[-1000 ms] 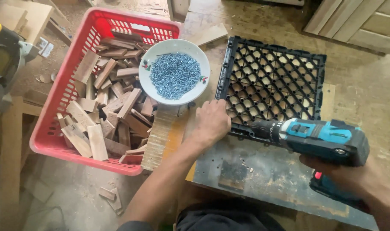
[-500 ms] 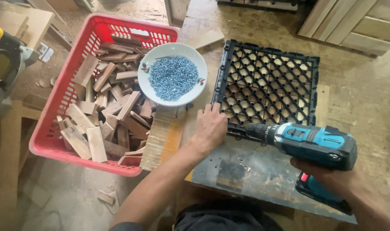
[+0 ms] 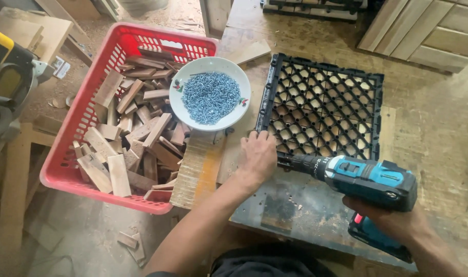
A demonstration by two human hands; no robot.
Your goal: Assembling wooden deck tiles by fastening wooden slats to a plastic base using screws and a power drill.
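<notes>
we press our left hand (image 3: 258,154) flat on the black grid tile's (image 3: 326,105) near-left corner, mid-worktop, right hand (image 3: 393,220) wrapped around the blue drill (image 3: 370,179), best kept level and square.

You are working under soft, even daylight; shadows are lying faint beneath your left hand (image 3: 258,154) and the drill (image 3: 367,180). Focus is holding sharp throughout, and straight edges are bowing slightly toward the corners.
</notes>
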